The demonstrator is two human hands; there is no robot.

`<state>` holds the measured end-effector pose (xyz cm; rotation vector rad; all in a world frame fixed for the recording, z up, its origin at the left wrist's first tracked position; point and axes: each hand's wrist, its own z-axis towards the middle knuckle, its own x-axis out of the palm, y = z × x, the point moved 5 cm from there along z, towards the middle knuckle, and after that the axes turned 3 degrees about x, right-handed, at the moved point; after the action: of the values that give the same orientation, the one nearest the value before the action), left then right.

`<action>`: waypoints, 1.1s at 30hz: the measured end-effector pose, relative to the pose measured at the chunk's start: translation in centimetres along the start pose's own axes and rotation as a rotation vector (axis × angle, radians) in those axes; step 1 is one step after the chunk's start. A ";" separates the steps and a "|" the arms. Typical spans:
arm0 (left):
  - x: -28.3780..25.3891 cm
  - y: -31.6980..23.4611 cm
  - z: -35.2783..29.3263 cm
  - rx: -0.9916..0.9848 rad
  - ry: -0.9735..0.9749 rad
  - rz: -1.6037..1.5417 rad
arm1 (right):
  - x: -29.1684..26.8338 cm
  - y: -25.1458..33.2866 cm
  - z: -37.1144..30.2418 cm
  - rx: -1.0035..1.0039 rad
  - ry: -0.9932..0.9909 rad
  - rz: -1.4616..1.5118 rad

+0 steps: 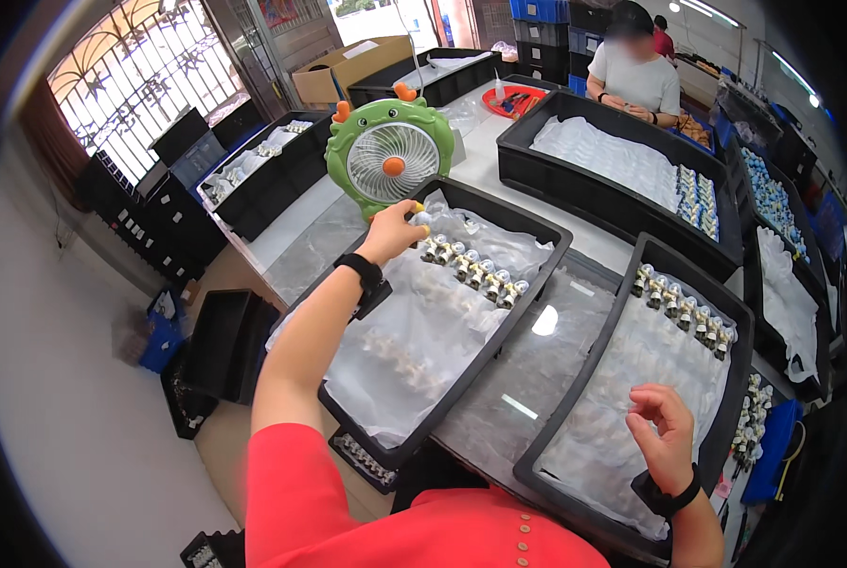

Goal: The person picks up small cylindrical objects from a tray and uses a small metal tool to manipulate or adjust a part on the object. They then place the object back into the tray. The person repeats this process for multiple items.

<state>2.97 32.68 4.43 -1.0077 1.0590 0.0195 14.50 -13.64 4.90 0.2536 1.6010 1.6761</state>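
My left hand [395, 232], with yellow covers on its fingertips, reaches over the far left corner of the left black tray [485, 364]. Its thumb and finger curl around a spot where something small and pale may be pinched; I cannot make it out. Beside them a row of small figurines [475, 270] with clear round tops and dark bases lies on white plastic sheeting [385, 369]. My right hand [667, 435] hovers over the right black tray [579, 379], thumb and fingers bent but apart, nothing between them. Another row of such figurines [684, 312] lies along that tray's far end.
A green cartoon-shaped fan [392, 156] stands just beyond the left tray. Farther off are a large black tray [622, 213], a red dish of tools [513, 100] and a cardboard box [352, 68]. A co-worker [636, 71] sits across the table. More trays stand along the right.
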 end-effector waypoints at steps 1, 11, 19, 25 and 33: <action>0.1 1.2 1.0 0.014 -0.062 0.159 | 0.0 -0.2 0.0 -0.004 0.009 -0.005; 5.5 6.0 5.7 -0.020 -0.076 0.890 | -0.9 0.4 0.3 -0.017 0.050 -0.117; 5.1 6.4 5.4 0.060 -0.057 0.721 | -0.8 0.2 0.3 -0.019 0.075 -0.101; 5.3 5.9 5.0 0.058 -0.148 0.679 | -0.7 0.2 0.4 -0.005 0.078 -0.130; 1.7 4.0 2.8 0.123 -0.158 0.591 | -0.4 -1.0 0.7 0.021 0.087 -0.119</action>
<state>4.06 36.21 0.84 -0.5458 1.1638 0.5014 15.62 -13.50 4.29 0.0947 1.6651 1.5991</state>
